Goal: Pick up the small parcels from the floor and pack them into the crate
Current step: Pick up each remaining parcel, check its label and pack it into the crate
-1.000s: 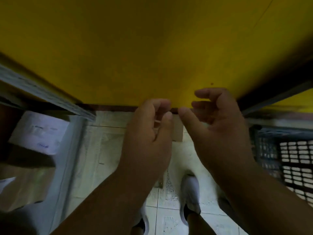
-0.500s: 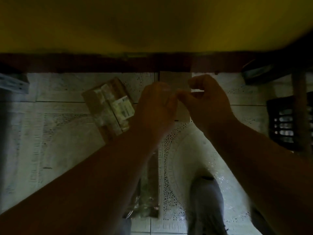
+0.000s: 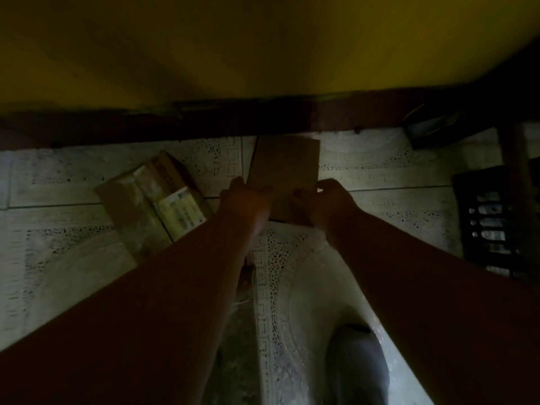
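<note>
A single head-worn, wide-angle camera gives the only view, so no second view overlaps it. It looks steeply down and slightly forward from the person's own standpoint, toward the tiled floor (image 3: pixel 380 176) and the base of a yellow wall (image 3: pixel 263 48) that fills the upper third of the frame. Both forearms enter from the bottom corners and converge near the centre, where the left hand (image 3: pixel 248 203) and right hand (image 3: pixel 330 204) meet, fairly close to the lens. A shoe (image 3: pixel 358 363) at the lower edge shows the camera almost directly above the person's feet. Straight lines bow toward the edges, and the frame is dim and soft.
</note>
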`<state>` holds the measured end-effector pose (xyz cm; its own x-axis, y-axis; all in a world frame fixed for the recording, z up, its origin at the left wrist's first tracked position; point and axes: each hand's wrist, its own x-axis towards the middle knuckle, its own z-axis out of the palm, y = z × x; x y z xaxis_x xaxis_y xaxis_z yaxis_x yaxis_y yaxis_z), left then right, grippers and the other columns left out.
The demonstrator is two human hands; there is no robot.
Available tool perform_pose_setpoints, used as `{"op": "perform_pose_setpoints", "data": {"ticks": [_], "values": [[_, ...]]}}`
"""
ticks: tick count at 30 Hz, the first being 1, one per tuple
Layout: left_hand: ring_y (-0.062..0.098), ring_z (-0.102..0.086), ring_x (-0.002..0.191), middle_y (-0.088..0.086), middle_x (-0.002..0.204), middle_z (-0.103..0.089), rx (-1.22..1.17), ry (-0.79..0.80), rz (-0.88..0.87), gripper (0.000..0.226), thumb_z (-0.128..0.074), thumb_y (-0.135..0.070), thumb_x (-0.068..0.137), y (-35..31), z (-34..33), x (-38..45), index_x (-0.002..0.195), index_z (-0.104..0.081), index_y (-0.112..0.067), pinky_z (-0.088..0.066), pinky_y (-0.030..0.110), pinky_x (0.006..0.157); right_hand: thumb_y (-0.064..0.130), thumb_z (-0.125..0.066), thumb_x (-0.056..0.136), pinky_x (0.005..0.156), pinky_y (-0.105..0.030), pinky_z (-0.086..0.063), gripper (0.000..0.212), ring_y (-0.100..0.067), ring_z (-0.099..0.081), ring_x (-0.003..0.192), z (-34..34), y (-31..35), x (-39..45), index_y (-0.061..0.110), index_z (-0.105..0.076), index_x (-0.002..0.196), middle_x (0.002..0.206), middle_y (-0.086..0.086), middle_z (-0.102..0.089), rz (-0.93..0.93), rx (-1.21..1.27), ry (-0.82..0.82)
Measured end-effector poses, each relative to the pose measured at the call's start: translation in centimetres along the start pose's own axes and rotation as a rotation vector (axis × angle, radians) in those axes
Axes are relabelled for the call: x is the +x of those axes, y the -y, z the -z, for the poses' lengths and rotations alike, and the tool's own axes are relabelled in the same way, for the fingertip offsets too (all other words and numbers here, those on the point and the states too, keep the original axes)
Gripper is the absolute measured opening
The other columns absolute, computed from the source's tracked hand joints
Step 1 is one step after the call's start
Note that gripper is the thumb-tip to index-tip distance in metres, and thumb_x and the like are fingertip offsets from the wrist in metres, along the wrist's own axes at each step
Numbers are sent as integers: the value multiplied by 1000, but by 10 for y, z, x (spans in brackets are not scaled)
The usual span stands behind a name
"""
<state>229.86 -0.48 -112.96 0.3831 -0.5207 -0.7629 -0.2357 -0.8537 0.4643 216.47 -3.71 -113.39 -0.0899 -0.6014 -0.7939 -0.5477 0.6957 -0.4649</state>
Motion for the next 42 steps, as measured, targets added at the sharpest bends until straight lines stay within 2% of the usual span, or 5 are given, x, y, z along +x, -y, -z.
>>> {"op": "perform_pose_setpoints", "data": {"ticks": [13, 18, 31, 34, 42], "values": [[38, -30, 142, 12, 161, -9, 405, 46, -570, 108, -86, -46, 66, -105, 171, -328, 153, -22, -42, -43, 49, 107, 28, -60, 97, 61, -11, -42, 43, -14, -59, 74, 138, 164, -360, 17, -49, 136, 93, 0, -61, 375, -125, -199], [39, -52, 114, 13, 135, -45, 322, -336, -688, 70, -76, -27, 79, -166, 287, -472, 142, -48, -32, -52, 49, 88, 57, -57, 88, 88, -49, -56, 62, -30, -67, 105, 171, 254, -530, 33, -42, 143, 126, -6, -65, 487, 12, -90], [9, -70, 90, -12, 99, -73, -562, -262, -718, 8, -63, -33, 95, -203, 465, -693, 102, -64, -38, -57, 34, 75, 47, -55, 96, 90, -18, -46, 45, -6, -53, 116, 190, 328, -769, 31, -48, 138, 130, 7, -53, 956, 164, -332], [16, -75, 89, 0, 105, -77, -1022, -133, -592, 20, -56, -29, 100, -196, 479, -718, 118, -64, -28, -60, 36, 71, 52, -66, 88, 104, -37, -45, 63, -20, -48, 129, 178, 327, -783, 22, -46, 140, 136, 0, -51, 793, 135, -463], [25, -71, 103, 7, 114, -74, -1249, -74, -631, 47, -65, -1, 78, -177, 500, -763, 122, -64, -17, -55, 40, 83, 28, -66, 93, 87, -47, -60, 32, -22, -74, 101, 137, 347, -841, 15, -61, 123, 111, -4, -76, 640, 653, 416]]}}
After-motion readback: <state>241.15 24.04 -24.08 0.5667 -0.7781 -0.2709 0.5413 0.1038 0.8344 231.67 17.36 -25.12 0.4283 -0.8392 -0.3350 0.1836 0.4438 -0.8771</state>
